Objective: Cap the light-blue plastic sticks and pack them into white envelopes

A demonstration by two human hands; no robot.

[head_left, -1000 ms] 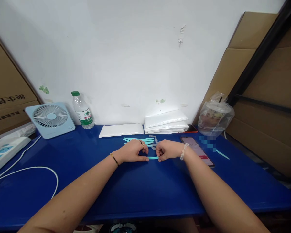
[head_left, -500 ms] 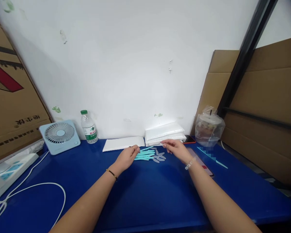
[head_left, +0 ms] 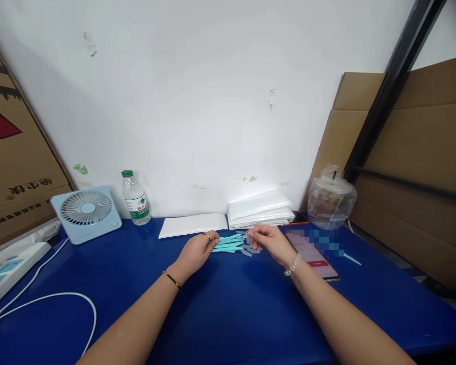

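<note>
Several slim turquoise plastic sticks (head_left: 228,244) lie in a loose bunch on the table, pointing to the right. My left hand (head_left: 197,251) is closed at their left ends, its thumb and fingertips pinching a stick; the held end is hidden. Beside the sticks' right ends is a scatter of small translucent plastic pieces (head_left: 247,252), flat and elongated. Over this scatter, my right hand (head_left: 269,242) is pinched on one small translucent piece, mostly covered by the fingertips. The two hands are apart, with the sticks between them.
Behind the hands lie white padded envelopes (head_left: 260,207) and a single white envelope (head_left: 193,224). A phone (head_left: 319,261), a partly blurred-out turquoise stick (head_left: 352,259) and a bagged drink cup (head_left: 330,200) stand right. Left are a bottle (head_left: 137,200), a fan (head_left: 87,213) and a white cable (head_left: 95,314).
My right hand has come left and slightly down, closer to the sticks. The raised stick at my left fingertips now lies lower, near the bunch. The camera view has shifted slightly.
</note>
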